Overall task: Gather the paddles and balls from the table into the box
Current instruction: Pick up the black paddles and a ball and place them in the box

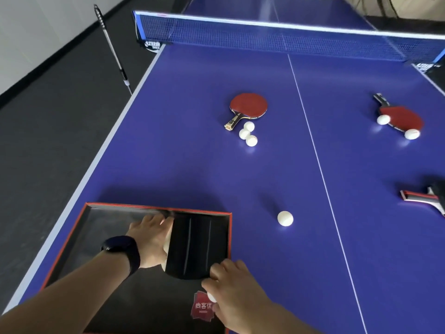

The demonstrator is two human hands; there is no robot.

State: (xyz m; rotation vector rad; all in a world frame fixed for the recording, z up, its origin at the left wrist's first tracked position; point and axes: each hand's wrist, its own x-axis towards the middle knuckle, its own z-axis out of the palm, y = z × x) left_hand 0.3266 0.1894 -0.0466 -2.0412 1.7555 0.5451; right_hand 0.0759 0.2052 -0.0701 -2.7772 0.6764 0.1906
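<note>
Right hand (231, 292) and left hand (154, 239) flank black paddle (195, 244) inside box (72, 239).

A table-tennis room: a blue worktop (192, 141) with white lines, a stretched net (277, 36), dark floor (48, 128) and plain white wall (36, 27).

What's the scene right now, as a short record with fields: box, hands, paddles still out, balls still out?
box: open, red-edged, at the near left of the table
left hand: in the box, on a black paddle
right hand: at the paddle's near edge, holding a white ball
paddles still out: three; one left of the centre line, one far right, one at the right edge, partly cut off
balls still out: six; three by the left paddle, two touching the far right paddle, one alone near the box
</note>
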